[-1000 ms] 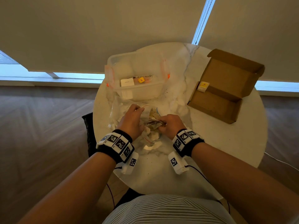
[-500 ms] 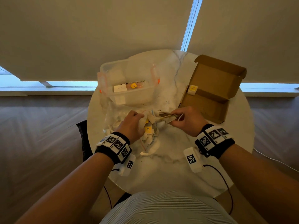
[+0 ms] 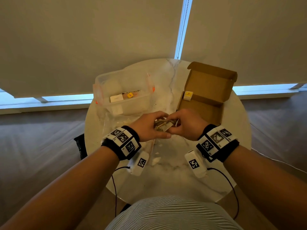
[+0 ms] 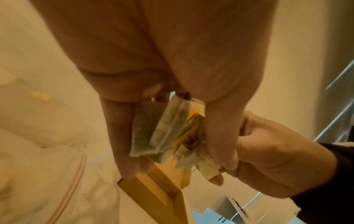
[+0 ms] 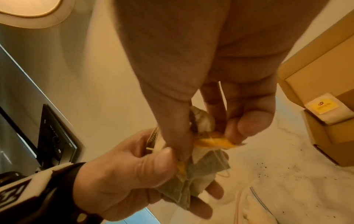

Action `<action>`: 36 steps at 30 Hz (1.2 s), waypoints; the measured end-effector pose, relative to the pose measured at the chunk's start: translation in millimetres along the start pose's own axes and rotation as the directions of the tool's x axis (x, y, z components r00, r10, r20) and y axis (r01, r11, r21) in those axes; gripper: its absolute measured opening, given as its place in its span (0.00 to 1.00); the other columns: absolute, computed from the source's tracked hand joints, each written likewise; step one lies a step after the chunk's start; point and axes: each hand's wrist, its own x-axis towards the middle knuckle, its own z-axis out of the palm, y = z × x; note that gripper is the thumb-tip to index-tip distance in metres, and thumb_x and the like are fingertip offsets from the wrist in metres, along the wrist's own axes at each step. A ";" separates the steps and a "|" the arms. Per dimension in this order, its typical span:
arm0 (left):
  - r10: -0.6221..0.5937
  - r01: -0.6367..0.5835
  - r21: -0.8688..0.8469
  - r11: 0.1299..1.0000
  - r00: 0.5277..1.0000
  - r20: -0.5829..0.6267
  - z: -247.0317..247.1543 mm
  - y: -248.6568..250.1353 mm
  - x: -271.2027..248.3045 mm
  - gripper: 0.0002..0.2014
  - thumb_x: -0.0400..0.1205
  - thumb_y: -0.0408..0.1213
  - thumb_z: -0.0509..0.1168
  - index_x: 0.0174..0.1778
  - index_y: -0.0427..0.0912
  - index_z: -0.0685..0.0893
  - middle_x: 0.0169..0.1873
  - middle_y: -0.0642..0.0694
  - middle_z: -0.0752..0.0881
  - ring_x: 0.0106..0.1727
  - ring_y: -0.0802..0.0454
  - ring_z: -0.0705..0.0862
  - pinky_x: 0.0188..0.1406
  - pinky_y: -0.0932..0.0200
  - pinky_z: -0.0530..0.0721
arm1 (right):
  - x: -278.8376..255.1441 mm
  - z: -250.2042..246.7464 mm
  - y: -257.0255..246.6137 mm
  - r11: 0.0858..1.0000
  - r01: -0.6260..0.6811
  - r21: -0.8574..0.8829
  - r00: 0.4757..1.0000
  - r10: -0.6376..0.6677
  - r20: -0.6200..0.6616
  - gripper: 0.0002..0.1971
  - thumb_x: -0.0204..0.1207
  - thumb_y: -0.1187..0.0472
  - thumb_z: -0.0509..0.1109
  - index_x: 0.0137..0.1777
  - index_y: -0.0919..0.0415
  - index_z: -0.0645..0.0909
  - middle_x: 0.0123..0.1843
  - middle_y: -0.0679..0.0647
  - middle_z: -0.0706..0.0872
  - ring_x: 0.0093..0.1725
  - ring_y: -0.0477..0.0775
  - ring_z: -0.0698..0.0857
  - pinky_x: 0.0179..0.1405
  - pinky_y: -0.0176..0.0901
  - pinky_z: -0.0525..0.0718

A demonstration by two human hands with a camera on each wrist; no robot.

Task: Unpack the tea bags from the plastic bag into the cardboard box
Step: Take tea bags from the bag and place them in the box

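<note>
A bundle of tea bags (image 3: pixel 163 126) with yellow tags is held above the table by both hands, just in front of the open cardboard box (image 3: pixel 206 103). My left hand (image 3: pixel 150 127) grips the bundle between thumb and fingers; in the left wrist view the tea bags (image 4: pixel 168 128) sit fanned in that grip. My right hand (image 3: pixel 184 125) pinches the same tea bags (image 5: pixel 201 145) from the other side. One tea bag (image 3: pixel 188 95) with a yellow tag lies at the box's left wall. The clear plastic bag (image 3: pixel 116 125) lies crumpled and flat on the table to the left.
A clear plastic tub (image 3: pixel 123 97) with orange clips stands at the back left and holds small packets. The round marble table (image 3: pixel 166 176) carries scattered tea crumbs (image 5: pixel 287 169). White paper scraps (image 3: pixel 156 159) lie near its front. Window blinds hang behind.
Both hands left the plastic bag. The right hand drew the tea bags rightward toward the box, and the left hand followed and took hold of the same bundle.
</note>
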 end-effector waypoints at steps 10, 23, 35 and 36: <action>-0.036 0.035 -0.420 0.907 0.999 0.005 -0.5 -3.4 -13.2 0.12 0.84 0.35 0.66 0.62 0.53 0.80 0.46 0.45 0.88 0.46 0.43 0.90 0.47 0.46 0.91 | 2.3 7.9 1.0 0.971 -0.136 0.198 0.989 0.146 -0.038 0.15 0.68 0.53 0.79 0.53 0.53 0.83 0.41 0.51 0.86 0.38 0.54 0.86 0.39 0.54 0.88; -0.213 0.102 -0.679 0.727 0.974 -0.083 2.0 -13.3 -18.2 0.08 0.86 0.33 0.62 0.56 0.34 0.83 0.42 0.36 0.87 0.37 0.46 0.90 0.37 0.53 0.91 | 1.0 17.2 12.0 0.858 -0.170 0.484 0.956 0.264 -0.132 0.13 0.63 0.58 0.84 0.45 0.47 0.87 0.50 0.51 0.87 0.43 0.52 0.85 0.48 0.49 0.86; -0.254 0.077 -0.775 0.628 0.961 -0.110 -1.7 -15.2 -13.0 0.08 0.86 0.34 0.63 0.55 0.33 0.83 0.42 0.35 0.87 0.39 0.42 0.89 0.41 0.48 0.90 | -1.6 16.4 3.0 0.741 -0.135 0.658 0.955 0.274 -0.113 0.12 0.67 0.71 0.80 0.50 0.67 0.86 0.42 0.69 0.88 0.30 0.58 0.87 0.28 0.41 0.86; -0.255 0.076 -0.776 0.627 0.960 -0.112 -2.3 -16.0 -12.8 0.08 0.86 0.34 0.63 0.55 0.33 0.83 0.41 0.35 0.87 0.39 0.42 0.89 0.41 0.48 0.90 | -1.7 17.0 3.4 0.752 -0.136 0.645 0.955 0.272 -0.117 0.11 0.68 0.71 0.79 0.50 0.66 0.86 0.42 0.68 0.88 0.31 0.57 0.88 0.28 0.40 0.86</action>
